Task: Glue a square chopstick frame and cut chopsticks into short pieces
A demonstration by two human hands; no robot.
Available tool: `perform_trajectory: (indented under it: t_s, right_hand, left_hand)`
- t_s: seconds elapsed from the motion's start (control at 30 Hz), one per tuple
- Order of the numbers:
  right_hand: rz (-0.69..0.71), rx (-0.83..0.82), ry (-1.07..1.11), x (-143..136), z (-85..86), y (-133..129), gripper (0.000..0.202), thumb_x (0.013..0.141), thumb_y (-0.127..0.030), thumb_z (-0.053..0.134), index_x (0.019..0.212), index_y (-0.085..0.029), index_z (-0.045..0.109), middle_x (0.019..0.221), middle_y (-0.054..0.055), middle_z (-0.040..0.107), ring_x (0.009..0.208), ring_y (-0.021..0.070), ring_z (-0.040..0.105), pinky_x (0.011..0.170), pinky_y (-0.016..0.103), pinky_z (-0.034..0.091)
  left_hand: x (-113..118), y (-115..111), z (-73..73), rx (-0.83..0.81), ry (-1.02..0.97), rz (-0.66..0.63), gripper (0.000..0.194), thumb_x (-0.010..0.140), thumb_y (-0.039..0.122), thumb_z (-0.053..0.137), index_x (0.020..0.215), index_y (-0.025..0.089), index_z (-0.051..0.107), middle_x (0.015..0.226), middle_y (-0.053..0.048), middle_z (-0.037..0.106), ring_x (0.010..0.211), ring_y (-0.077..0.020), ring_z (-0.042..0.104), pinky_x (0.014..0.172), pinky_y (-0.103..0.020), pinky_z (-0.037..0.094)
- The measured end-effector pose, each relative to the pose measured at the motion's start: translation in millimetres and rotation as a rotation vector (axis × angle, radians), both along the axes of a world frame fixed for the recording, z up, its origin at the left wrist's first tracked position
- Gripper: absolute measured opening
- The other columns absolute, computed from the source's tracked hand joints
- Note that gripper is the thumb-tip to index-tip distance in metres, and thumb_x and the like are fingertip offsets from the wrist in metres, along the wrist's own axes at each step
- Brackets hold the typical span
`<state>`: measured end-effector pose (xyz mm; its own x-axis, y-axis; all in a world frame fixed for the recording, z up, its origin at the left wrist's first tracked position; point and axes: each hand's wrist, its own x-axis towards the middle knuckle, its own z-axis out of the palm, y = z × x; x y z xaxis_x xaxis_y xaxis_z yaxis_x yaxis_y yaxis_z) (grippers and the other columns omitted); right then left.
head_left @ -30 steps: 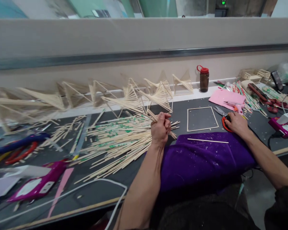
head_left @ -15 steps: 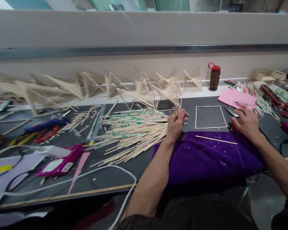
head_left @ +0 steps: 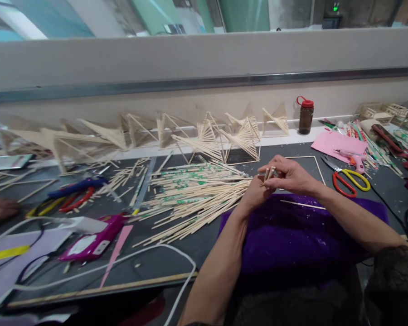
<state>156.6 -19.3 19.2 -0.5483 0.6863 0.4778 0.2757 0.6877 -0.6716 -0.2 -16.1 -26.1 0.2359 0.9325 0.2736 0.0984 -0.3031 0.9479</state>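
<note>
The dark desk is covered in sticks; the left hand and right hand both pinch a few short sticks.

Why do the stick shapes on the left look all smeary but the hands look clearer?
Head view: the stick shapes at far left are smeared by blur; the left hand, the right hand and the scissors look sharper; the wall rail bends, a lens distortion; lighting is even, shadows soft.
</note>
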Motion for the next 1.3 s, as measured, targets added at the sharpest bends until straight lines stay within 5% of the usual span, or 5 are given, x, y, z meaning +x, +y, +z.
perform_trajectory:
  t_s: [0.17,0.47,0.93,1.13,1.3]
  right_hand:
    - [0.045,-0.045,0.085,3.2,-6.3,-0.1,0.013,0.087,-0.025,0.057,0.079,-0.019,0.067,0.080,0.000,0.062,0.077,0.0108,0.057,0.075,0.026,0.045]
    - [-0.261,0.021,-0.053,2.4,19.4,17.3,0.020,0.083,-0.021,0.054,0.064,-0.016,0.058,0.070,-0.001,0.055,0.066,0.0090,0.050,0.064,0.023,0.037]
    - [-0.238,-0.074,-0.153,-26.7,18.7,42.0,0.024,0.082,-0.021,0.056,0.058,-0.016,0.052,0.059,-0.003,0.051,0.059,0.0080,0.044,0.058,0.024,0.030]
    - [-0.251,-0.086,-0.113,-18.5,16.4,42.2,0.017,0.081,-0.024,0.055,0.067,-0.015,0.059,0.068,-0.001,0.057,0.063,0.0085,0.047,0.059,0.023,0.036]
    - [-0.283,-0.141,0.082,15.0,-0.7,41.3,0.026,0.080,-0.032,0.059,0.098,-0.014,0.066,0.084,0.003,0.064,0.068,0.0100,0.057,0.062,0.025,0.045]
  left_hand:
    - [7.2,1.5,-6.5,0.064,0.131,0.028,0.011,0.070,0.027,0.066,0.076,0.017,0.067,0.068,0.000,0.063,0.064,-0.0142,0.054,0.059,-0.023,0.042]
    - [0.8,5.1,-5.2,0.031,-0.014,0.014,0.029,0.078,0.045,0.064,0.082,0.017,0.071,0.077,-0.005,0.071,0.074,-0.0178,0.065,0.068,-0.026,0.050]
    - [-21.6,25.4,-18.5,-0.074,-0.010,0.100,0.021,0.066,0.033,0.073,0.079,0.017,0.076,0.078,-0.003,0.074,0.077,-0.0205,0.066,0.075,-0.032,0.053]
    - [-18.6,25.4,-21.9,-0.093,0.007,0.141,0.018,0.065,0.031,0.073,0.075,0.016,0.076,0.072,-0.004,0.073,0.071,-0.0198,0.067,0.067,-0.030,0.055]
    - [-15.0,21.4,-14.4,-0.190,-0.308,0.207,0.037,0.059,0.041,0.080,0.082,0.012,0.073,0.070,-0.005,0.072,0.063,-0.0181,0.068,0.065,-0.033,0.057]
